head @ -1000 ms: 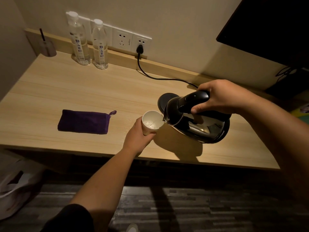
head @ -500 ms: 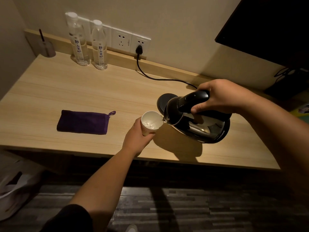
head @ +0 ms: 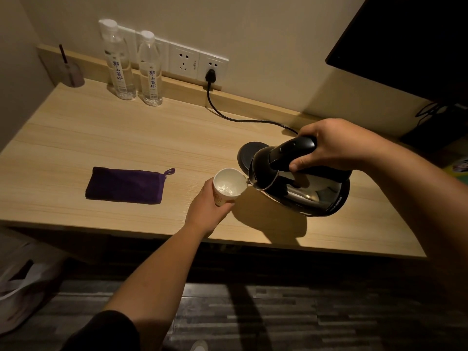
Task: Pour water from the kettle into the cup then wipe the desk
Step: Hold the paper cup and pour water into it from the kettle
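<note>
Not much has changed over the last second, which is kind of the point: I'm still mid-pour. My right hand point(head: 336, 145) is still clamped around the black handle of the kettle point(head: 301, 181), and the kettle is tipped over at about the same angle as a moment ago, spout down toward the left of that grip. My left hand point(head: 206, 210) stays wrapped around the lower part of the cup point(head: 229, 184), holding it just off the desk point(head: 76, 138) with its rim touching or all but touching the spout. The whole setup has barely drifted; the view shifted a hair, that's it.

What I can see inside the cup is a glint of water near the bottom, so my guess is it's filling slowly and is nowhere near full. I can't make out the stream itself in this light.

The kettle's base point(head: 244, 154) sits just behind the spout, beyond the left-hand grip, so setting the kettle back is a short move. The purple cloth point(head: 124, 184) lies flat well off to the left of the cup hand, untouched, so the wiping half is all still ahead. Main worry is dribbling over the rim if I tip harder.
</note>
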Demonstrator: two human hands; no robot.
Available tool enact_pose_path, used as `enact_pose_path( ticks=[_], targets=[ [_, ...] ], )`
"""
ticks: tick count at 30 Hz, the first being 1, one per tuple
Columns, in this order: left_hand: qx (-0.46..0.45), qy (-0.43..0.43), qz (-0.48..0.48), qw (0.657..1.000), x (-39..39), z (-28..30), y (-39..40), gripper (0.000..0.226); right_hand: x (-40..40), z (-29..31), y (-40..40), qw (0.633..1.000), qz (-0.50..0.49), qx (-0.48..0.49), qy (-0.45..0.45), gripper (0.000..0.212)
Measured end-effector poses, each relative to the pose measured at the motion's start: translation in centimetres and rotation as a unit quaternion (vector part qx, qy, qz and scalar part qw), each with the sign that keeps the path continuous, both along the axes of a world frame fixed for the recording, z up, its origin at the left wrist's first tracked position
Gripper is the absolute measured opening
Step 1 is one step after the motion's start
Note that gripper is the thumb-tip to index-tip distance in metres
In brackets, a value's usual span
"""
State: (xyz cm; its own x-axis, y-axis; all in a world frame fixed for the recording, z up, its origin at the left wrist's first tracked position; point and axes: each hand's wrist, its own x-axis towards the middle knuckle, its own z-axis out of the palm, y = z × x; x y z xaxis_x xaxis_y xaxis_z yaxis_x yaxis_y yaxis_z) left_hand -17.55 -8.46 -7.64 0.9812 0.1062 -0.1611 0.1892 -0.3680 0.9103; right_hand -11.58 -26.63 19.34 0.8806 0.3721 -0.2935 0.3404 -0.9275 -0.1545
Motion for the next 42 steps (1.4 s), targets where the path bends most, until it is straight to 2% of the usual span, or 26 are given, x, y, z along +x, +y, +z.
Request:
enact_pose_path(
  ticks=[8,15,20,26,28,36,39,42],
  targets=[
    [-0.006,0.001,0.003,1.000,0.0,0.0,0.0,0.081,0.1,0.1,0.0,1.000,-0.014,0.002,0.004,0.031],
    [-0.003,-0.001,-0.002,1.000,-0.1,0.3,0.1,0.079,-2.1,-2.0,-3.2,0.971,-0.154,0.171,0.067,0.026],
    [0.000,0.008,-0.004,1.000,0.1,0.3,0.0,0.084,-4.6,-5.0,-6.1,0.923,-0.243,0.296,0.046,0.020],
    [-0.011,0.017,0.008,1.000,-0.1,0.5,0.0,0.080,-7.3,-10.2,-9.5,0.827,-0.368,0.425,-0.025,0.017],
    [-0.008,0.016,0.010,1.000,-0.2,0.6,-0.1,0.078,-8.0,-11.8,-10.1,0.798,-0.398,0.449,-0.061,0.016],
    [-0.012,0.018,0.017,1.000,-0.4,1.2,-0.3,0.073,-8.1,-16.0,-11.5,0.720,-0.476,0.484,-0.144,0.014],
    [-0.015,0.019,0.021,0.999,-0.4,1.4,-0.4,0.074,-8.1,-16.8,-12.3,0.709,-0.490,0.483,-0.156,0.014],
    [-0.011,0.017,0.021,1.000,-0.3,1.5,-0.5,0.075,-8.1,-17.3,-12.8,0.721,-0.480,0.475,-0.156,0.022]
  ],
)
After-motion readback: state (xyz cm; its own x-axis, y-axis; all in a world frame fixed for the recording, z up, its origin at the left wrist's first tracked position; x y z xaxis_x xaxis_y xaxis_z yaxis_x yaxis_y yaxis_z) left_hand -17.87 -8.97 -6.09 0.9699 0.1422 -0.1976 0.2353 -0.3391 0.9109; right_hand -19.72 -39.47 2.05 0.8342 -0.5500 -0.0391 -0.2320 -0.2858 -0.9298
